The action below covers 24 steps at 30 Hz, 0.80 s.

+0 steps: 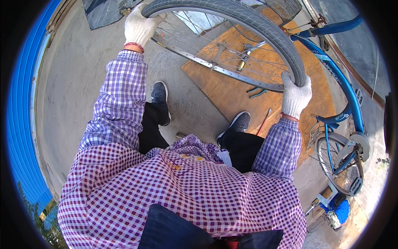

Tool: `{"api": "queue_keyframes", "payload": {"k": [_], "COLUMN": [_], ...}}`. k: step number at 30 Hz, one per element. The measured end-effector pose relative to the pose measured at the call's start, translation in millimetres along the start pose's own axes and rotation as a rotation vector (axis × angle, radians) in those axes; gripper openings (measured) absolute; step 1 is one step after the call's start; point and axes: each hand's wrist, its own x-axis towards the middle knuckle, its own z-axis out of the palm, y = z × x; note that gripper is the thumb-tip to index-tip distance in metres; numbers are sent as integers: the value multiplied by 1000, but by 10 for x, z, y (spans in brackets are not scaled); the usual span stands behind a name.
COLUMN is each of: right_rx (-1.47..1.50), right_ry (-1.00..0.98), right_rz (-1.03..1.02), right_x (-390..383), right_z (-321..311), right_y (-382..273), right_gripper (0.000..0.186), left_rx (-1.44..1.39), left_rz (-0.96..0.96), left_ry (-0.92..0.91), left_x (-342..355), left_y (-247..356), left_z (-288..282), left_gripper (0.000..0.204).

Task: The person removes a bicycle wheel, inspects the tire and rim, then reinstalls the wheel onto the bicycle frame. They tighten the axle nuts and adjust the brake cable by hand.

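A bicycle wheel (pixel 266 32) with a dark tyre, a silver rim and spokes is held up in front of me, tilted. My left hand (pixel 140 27), in a white knit glove, grips its left side with the fingers around the tyre. On the lower right side of the tyre my right hand (pixel 296 95), gloved alike, is closed around the rim and rubber. The wheel's hub (pixel 221 48) shows in the middle. Part of the wheel's far edge runs out of the picture at the top.
Beneath the wheel a wooden board (pixel 232 89) lies on the concrete, with green-handled pliers (pixel 258 93) and a red-handled screwdriver (pixel 264 121) on it. To the right stands a blue bicycle frame (pixel 346 85) with a wire basket (pixel 275 10). A blue corrugated wall (pixel 23 112) bounds the left.
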Motion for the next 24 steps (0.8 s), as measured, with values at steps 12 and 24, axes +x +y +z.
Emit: {"api": "queue_keyframes", "payload": {"k": [12,24], "right_rx": [-63,-121], "right_ry": [-114,-43], "right_rz": [-4,-51], "right_x": [20,-26], "right_z": [-29,24], "right_y": [-80,-144], "right_gripper": [53,53], "left_rx": [5,37], "left_rz": [65,31], "left_ry": [-37,-57], "left_x": [2,-37], "left_y": [-152,-110], "left_z": [45,87], "left_gripper": [62,58]}}
